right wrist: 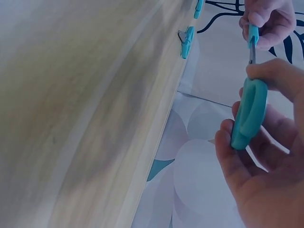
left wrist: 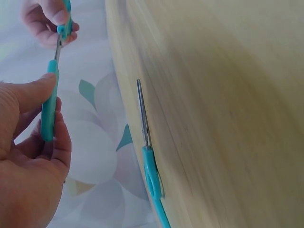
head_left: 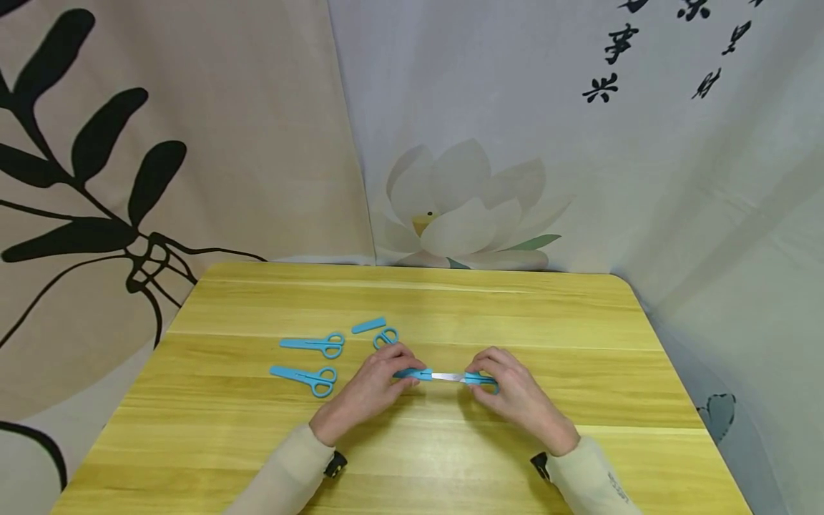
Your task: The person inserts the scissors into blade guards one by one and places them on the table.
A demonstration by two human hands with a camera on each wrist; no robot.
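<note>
Between the two hands is a pair of blue-handled scissors [head_left: 448, 377], with a stretch of bare metal blade showing in the middle. My left hand [head_left: 380, 379] pinches the blue blade cover [left wrist: 49, 104] between thumb and fingers. The scissors' handle loops [right wrist: 251, 111] are held by my right hand [head_left: 511, 386], thumb on top and fingers beneath. The blade tips are hidden inside the cover. Just beyond my left hand lies a second pair of scissors [left wrist: 151, 171], its blades bare and partly hidden by that hand in the head view.
A loose blue blade cover [head_left: 369, 325] lies behind the left hand. Left of it are two covered scissors, an upper pair [head_left: 312, 344] and a lower pair [head_left: 302, 377]. All rest on a wooden table [head_left: 579, 322], with printed curtains [head_left: 270, 143] hanging along its far edge.
</note>
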